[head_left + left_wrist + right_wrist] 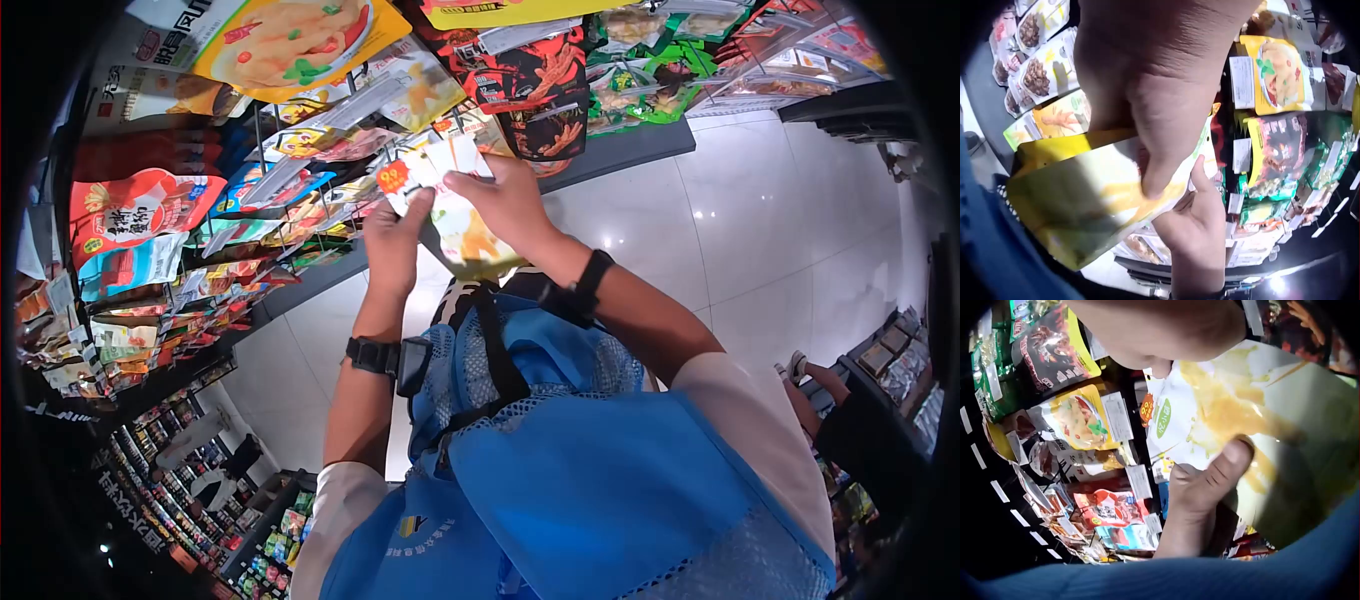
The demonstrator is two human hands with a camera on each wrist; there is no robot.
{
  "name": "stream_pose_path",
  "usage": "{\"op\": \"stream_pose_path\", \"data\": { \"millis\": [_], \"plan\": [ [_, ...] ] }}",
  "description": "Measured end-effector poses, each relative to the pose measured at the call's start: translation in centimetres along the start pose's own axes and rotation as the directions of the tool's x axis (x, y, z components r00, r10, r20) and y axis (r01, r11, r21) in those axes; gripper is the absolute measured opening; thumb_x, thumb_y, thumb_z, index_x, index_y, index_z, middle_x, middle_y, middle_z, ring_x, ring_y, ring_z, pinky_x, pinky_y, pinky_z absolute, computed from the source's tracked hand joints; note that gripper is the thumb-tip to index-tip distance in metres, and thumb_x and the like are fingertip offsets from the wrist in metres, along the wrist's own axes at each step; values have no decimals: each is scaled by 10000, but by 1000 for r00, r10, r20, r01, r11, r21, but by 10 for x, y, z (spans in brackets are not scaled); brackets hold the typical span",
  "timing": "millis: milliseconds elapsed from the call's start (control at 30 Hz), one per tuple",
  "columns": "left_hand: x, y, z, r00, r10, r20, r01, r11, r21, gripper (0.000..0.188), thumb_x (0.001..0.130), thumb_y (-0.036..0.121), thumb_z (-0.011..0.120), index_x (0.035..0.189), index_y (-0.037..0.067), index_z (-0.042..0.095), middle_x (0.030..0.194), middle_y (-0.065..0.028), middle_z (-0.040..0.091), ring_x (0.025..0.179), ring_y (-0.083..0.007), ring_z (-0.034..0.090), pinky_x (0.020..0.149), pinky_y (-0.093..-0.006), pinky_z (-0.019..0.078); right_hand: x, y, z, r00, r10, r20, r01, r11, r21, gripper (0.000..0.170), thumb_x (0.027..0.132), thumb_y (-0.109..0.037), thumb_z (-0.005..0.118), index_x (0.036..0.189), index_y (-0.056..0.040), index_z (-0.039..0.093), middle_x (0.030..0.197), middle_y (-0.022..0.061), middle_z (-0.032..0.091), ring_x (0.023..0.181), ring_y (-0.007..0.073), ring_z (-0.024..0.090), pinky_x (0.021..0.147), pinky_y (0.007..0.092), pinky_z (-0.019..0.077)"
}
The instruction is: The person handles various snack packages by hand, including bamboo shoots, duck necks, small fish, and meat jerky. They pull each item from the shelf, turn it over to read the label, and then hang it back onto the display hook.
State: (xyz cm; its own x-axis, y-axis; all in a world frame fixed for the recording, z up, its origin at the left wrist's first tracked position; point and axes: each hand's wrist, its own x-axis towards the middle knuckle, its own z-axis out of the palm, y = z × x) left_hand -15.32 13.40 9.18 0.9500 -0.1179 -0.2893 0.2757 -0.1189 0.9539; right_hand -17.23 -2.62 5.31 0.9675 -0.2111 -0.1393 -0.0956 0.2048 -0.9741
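Note:
Both hands hold a white and yellow-green snack bag (pixel 465 235) in front of the chest, beside the hanging shelf goods. My left hand (pixel 392 245) grips its left edge, thumb over the printed front, as the right wrist view also shows. At the upper right edge my right hand (pixel 515 205) pinches the bag, thumb lying on its front. An orange-red 9.9 mark (pixel 393 176) shows at the bag's top corner. In the left wrist view the bag (pixel 1079 194) has a yellow bottom fold, with the left thumb pressed on its face.
Hanging snack packs fill the rack ahead, among them a red pouch (pixel 140 215), a large yellow pouch (pixel 300 45) and black-and-red packs (pixel 530 75). Price tags jut out on hooks. A pale tiled floor (pixel 760 210) lies to the right, where another person's leg (pixel 815 385) shows.

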Motion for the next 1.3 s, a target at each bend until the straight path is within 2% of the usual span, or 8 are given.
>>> {"op": "stream_pose_path", "data": {
  "millis": [100, 167, 233, 400, 500, 767, 1067, 1300],
  "plan": [
    [35, 4, -17, 999, -23, -33, 24, 998, 52, 207, 921, 126, 671, 1091, 7, 665, 991, -54, 706, 832, -93, 626, 749, -253, 480, 47, 14, 21, 1000, 7, -10, -6, 991, 137, 323, 784, -288, 758, 856, 23, 712, 642, 63, 652, 612, 105, 590, 592, 309, 468],
    [62, 9, -21, 995, 76, 60, -70, 994, -82, 215, 919, 124, 664, 1101, 9, 657, 1004, -59, 704, 857, -108, 637, 768, -269, 487, 63, 4, 25, 999, 48, -21, -48, 999, 24, 317, 778, -275, 764, 870, 24, 716, 664, 74, 663, 622, 114, 599, 597, 314, 472],
    [81, 21, -23, 995, 73, 61, -62, 984, -165, 210, 912, 78, 641, 1097, -21, 647, 999, -78, 701, 860, -127, 648, 781, -263, 497, 84, 5, 36, 999, -4, -35, 10, 983, 182, 328, 766, -275, 781, 874, 28, 718, 690, 84, 677, 645, 121, 614, 607, 310, 479],
    [133, 18, -57, 989, -21, 144, 49, 980, -195, 174, 905, 46, 625, 1058, -25, 670, 1001, -84, 701, 873, -115, 641, 779, -246, 496, 117, -16, 35, 990, 127, 62, -141, 930, 339, 204, 776, -51, 740, 955, 41, 707, 887, 97, 712, 764, 147, 653, 687, 295, 509],
    [131, 31, -47, 972, 138, 188, -82, 957, -277, 190, 898, 30, 616, 1068, -21, 682, 995, -67, 703, 863, -104, 631, 766, -240, 493, 123, -15, 41, 998, 59, 7, -57, 912, 406, 189, 814, -3, 687, 995, 48, 671, 939, 136, 712, 808, 187, 696, 719, 310, 556],
    [125, 16, -37, 958, 261, 120, -223, 939, -263, 233, 926, 36, 597, 1143, -19, 663, 1033, -51, 693, 909, -100, 618, 814, -245, 489, 111, -17, 34, 995, -97, -6, 97, 990, 100, 225, 799, -41, 706, 995, 67, 696, 864, 88, 718, 733, 114, 658, 670, 271, 521],
    [135, 25, -22, 966, 260, -12, -247, 900, -360, 258, 961, 178, 637, 1142, -6, 647, 1026, -58, 688, 871, -105, 617, 785, -268, 503, 132, -32, 46, 996, -85, -40, 82, 994, -79, 257, 854, -174, 754, 995, 36, 704, 877, 51, 716, 738, 74, 634, 648, 240, 485],
    [138, 16, -20, 963, 262, -65, -268, 893, -361, 268, 962, 200, 643, 1126, -13, 648, 987, -44, 679, 844, -94, 597, 744, -255, 495, 132, -25, 45, 999, -3, -48, 8, 993, 119, 204, 874, -132, 721, 954, 55, 701, 873, 70, 721, 766, 107, 675, 713, 253, 528]
  ]
}}
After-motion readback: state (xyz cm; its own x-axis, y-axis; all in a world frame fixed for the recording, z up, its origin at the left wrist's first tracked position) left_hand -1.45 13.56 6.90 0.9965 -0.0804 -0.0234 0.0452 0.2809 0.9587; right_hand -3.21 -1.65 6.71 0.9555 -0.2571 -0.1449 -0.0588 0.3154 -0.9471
